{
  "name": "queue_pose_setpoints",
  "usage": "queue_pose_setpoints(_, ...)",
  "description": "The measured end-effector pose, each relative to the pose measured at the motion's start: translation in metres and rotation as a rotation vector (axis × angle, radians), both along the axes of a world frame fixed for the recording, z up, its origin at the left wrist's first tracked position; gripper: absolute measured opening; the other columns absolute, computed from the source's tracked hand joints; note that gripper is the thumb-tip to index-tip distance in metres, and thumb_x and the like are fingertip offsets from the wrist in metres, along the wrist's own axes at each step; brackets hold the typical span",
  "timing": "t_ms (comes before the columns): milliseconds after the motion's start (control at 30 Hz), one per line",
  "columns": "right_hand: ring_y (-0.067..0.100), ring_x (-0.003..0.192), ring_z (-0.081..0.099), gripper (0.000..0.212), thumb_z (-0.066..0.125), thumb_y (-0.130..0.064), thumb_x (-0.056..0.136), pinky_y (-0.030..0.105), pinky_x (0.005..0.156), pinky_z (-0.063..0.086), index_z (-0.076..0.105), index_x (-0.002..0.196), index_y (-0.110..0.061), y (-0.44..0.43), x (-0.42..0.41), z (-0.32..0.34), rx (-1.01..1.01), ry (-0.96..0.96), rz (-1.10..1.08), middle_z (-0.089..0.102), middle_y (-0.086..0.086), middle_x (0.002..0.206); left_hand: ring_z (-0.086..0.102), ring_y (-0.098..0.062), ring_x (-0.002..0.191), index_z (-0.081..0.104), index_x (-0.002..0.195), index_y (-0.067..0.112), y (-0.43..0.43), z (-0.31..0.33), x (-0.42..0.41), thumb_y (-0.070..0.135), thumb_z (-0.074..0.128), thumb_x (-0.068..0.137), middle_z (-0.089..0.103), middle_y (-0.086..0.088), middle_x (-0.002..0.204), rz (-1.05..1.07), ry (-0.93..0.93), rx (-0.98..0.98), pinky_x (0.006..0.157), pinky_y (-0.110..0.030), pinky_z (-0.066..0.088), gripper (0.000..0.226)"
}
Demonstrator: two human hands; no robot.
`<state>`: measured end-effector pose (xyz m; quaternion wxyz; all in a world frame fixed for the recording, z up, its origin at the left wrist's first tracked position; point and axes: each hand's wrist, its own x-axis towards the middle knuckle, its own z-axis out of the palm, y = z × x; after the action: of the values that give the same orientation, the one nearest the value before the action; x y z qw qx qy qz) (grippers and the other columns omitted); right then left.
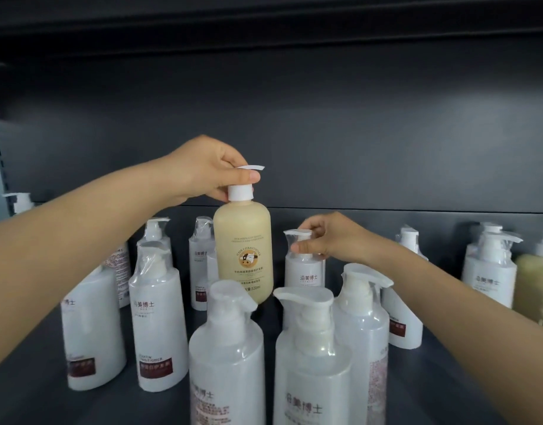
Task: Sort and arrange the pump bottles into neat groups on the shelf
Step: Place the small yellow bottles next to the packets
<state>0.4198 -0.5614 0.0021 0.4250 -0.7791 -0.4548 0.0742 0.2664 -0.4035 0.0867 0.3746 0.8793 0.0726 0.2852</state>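
My left hand [208, 170] grips the white pump head of a cream-yellow conditioner bottle [244, 250] with a cow logo and holds it up above the shelf floor. My right hand [328, 237] pinches the wrapped pump of a small white bottle [304, 271] standing at the back middle. Several white pump bottles in clear wrap stand around: two large ones at the front [227, 360] [310, 363], two with dark red labels at the left [158, 320] [92, 329].
The dark grey shelf floor [448, 381] has bare room at the right front. More white bottles [491, 271] and a yellowish bottle [534, 283] stand at the right. The back wall [356, 133] and the shelf above close the space.
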Motion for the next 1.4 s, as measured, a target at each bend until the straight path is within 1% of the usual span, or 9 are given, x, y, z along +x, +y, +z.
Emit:
queue_pose_setpoints(200,0.008,0.099,0.059,0.034,0.066,-0.034,0.085,0.03,0.092,0.05,0.061,0.114,-0.019,-0.017,-0.01,0.015,-0.032,0.062,-0.003,0.063,-0.004,0.109,0.068,-0.014,0.081,0.066,0.089,0.006,-0.02,0.026,-0.002,0.018,0.068,0.082,0.07,-0.007,0.086,-0.005,-0.037,0.058,0.065,-0.018,0.058,0.014)
queue_pose_setpoints(333,0.007,0.107,0.058,0.009,0.058,-0.04,0.089,0.033,0.103,0.044,0.061,0.092,-0.032,-0.042,-0.022,0.02,0.275,0.044,-0.07,0.066,-0.009,0.107,0.069,-0.013,0.084,0.066,0.086,0.012,-0.049,0.056,0.001,0.021,0.068,0.082,0.07,-0.006,0.088,-0.013,-0.086,0.121,0.067,-0.02,0.058,0.011)
queue_pose_setpoints(500,0.007,0.105,0.061,0.006,0.054,-0.036,0.091,0.028,0.091,0.05,0.057,0.094,-0.032,-0.085,-0.046,0.028,0.439,-0.025,-0.035,0.066,-0.011,0.103,0.071,-0.014,0.087,0.065,0.086,0.017,-0.097,0.092,0.0,0.028,0.068,0.082,0.07,-0.006,0.094,-0.039,-0.21,0.184,0.073,-0.026,0.059,0.013)
queue_pose_setpoints(667,0.001,0.087,0.063,0.014,0.06,-0.032,0.088,0.022,0.076,0.056,0.057,0.101,-0.028,-0.141,-0.065,0.023,0.534,0.015,-0.044,0.066,-0.014,0.097,0.07,-0.011,0.087,0.064,0.084,0.022,-0.165,0.102,-0.002,0.032,0.065,0.084,0.069,0.0,0.094,-0.113,-0.3,0.199,0.077,-0.026,0.057,0.01)
queue_pose_setpoints(800,0.012,0.096,0.066,0.02,0.064,-0.029,0.086,0.026,0.084,0.056,0.061,0.104,-0.022,-0.202,-0.075,0.001,0.573,0.107,-0.103,0.07,-0.003,0.105,0.071,-0.008,0.084,0.066,0.081,0.02,-0.228,0.088,0.001,0.03,0.065,0.085,0.07,0.001,0.098,-0.192,-0.276,0.182,0.071,-0.021,0.058,0.011)
queue_pose_setpoints(900,0.008,0.093,0.067,0.012,0.066,-0.024,0.084,0.024,0.083,0.054,0.063,0.096,-0.027,-0.254,-0.078,-0.021,0.574,0.173,-0.119,0.072,-0.009,0.097,0.072,-0.009,0.082,0.068,0.082,0.015,-0.278,0.066,0.007,0.027,0.067,0.084,0.072,-0.001,0.092,-0.225,-0.223,0.163,0.067,-0.02,0.058,0.012)
queue_pose_setpoints(1233,-0.002,0.097,0.064,0.026,0.075,-0.02,0.077,0.013,0.078,0.05,0.065,0.1,-0.026,-0.384,-0.063,-0.083,0.378,0.29,-0.223,0.07,-0.014,0.103,0.071,-0.024,0.083,0.072,0.085,0.01,-0.397,-0.016,0.05,0.029,0.074,0.076,0.073,-0.008,0.086,-0.25,-0.078,0.086,0.075,-0.038,0.06,0.02)
queue_pose_setpoints(1333,-0.009,0.09,0.062,0.027,0.075,-0.021,0.077,0.006,0.069,0.048,0.064,0.1,-0.028,-0.403,-0.055,-0.096,0.316,0.273,-0.248,0.068,-0.018,0.099,0.068,-0.019,0.071,0.071,0.082,0.013,-0.412,-0.034,0.064,0.03,0.073,0.078,0.071,-0.003,0.079,-0.245,-0.027,0.101,0.068,-0.029,0.058,0.017)
queue_pose_setpoints(1400,-0.008,0.094,0.061,0.031,0.075,-0.023,0.078,0.009,0.073,0.047,0.063,0.105,-0.028,-0.413,-0.048,-0.104,0.273,0.255,-0.277,0.067,-0.019,0.101,0.064,-0.014,0.069,0.07,0.082,0.012,-0.419,-0.045,0.072,0.025,0.072,0.08,0.068,0.0,0.075,-0.261,-0.008,0.061,0.065,-0.024,0.057,0.014)
